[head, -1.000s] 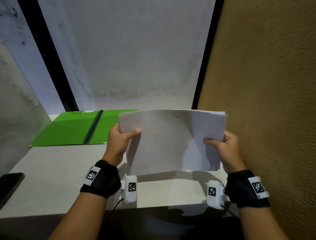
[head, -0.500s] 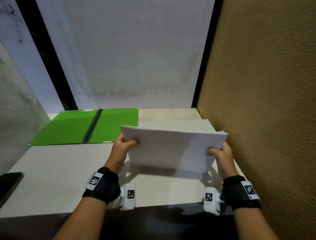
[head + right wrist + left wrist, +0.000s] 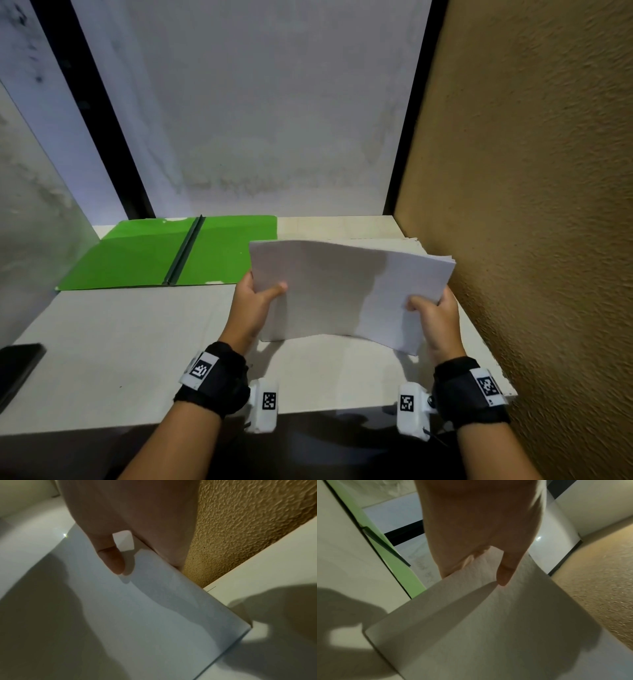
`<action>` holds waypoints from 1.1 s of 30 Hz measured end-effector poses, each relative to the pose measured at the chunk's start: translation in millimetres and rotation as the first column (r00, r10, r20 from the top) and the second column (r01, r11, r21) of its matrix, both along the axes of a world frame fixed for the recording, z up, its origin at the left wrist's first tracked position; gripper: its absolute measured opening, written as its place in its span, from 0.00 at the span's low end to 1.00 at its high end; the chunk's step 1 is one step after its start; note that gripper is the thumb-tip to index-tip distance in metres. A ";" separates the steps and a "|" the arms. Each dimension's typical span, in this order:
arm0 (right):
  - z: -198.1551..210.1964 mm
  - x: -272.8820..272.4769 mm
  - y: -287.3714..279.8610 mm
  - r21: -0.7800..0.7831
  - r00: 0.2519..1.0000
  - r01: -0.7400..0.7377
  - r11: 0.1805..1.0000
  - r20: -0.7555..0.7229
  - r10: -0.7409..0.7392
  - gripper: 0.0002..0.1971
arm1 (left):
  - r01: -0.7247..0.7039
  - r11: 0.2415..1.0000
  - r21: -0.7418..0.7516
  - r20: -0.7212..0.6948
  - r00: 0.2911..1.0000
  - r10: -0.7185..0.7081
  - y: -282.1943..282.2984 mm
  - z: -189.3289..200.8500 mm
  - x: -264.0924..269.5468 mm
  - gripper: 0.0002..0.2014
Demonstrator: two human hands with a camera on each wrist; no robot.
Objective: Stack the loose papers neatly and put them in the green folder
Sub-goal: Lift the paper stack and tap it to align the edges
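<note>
A stack of white papers (image 3: 342,287) stands tilted on its lower edge on the pale table, bowed slightly. My left hand (image 3: 255,301) grips its left side, thumb on the front sheet, and my right hand (image 3: 433,308) grips its right side the same way. The left wrist view shows the left thumb (image 3: 504,573) pressed on the papers (image 3: 488,622); the right wrist view shows the right thumb (image 3: 113,561) on the papers (image 3: 137,615). The green folder (image 3: 144,255) lies open and flat at the back left of the table, with a dark spine down its middle.
A rough ochre wall (image 3: 534,205) runs close along the right side of the table (image 3: 120,342). A white panel with black strips stands behind. A dark flat object (image 3: 17,368) lies at the table's left front edge. More sheets (image 3: 376,240) lie flat behind the held stack.
The stack dropped from held high to low against the table half a second ago, and now stands a little higher again, tilted. Both hands kept their grip.
</note>
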State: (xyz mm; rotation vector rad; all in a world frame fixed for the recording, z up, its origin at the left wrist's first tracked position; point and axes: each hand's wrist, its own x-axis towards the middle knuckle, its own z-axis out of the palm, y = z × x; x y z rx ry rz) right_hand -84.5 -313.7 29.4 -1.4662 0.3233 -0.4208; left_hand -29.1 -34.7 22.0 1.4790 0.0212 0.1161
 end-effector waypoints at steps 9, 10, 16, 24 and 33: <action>1.9 1.1 -5.8 0.005 0.999 -0.025 1.000 0.022 0.025 0.19 | 0.030 0.999 -0.028 -0.003 1.000 -0.030 4.7 0.0 0.3 0.20; 1.6 1.0 -5.5 0.007 0.999 -0.037 0.999 0.019 0.037 0.19 | 0.034 0.999 -0.030 -0.013 0.999 -0.034 5.3 -1.5 0.0 0.22; 5.2 -2.1 -3.3 0.003 0.998 -0.036 0.999 0.056 0.036 0.18 | 0.039 0.999 -0.014 0.020 0.999 -0.039 6.2 1.9 -1.9 0.21; 1.3 -2.0 -5.7 0.002 0.996 -0.081 0.997 -0.048 0.081 0.16 | 0.057 0.998 -0.028 -0.020 0.998 -0.057 6.7 -0.3 -3.1 0.23; 3.0 -4.9 -5.4 -0.052 0.999 -0.053 0.997 0.007 0.054 0.22 | 0.014 1.000 0.005 0.014 1.000 -0.014 6.6 4.4 -3.5 0.22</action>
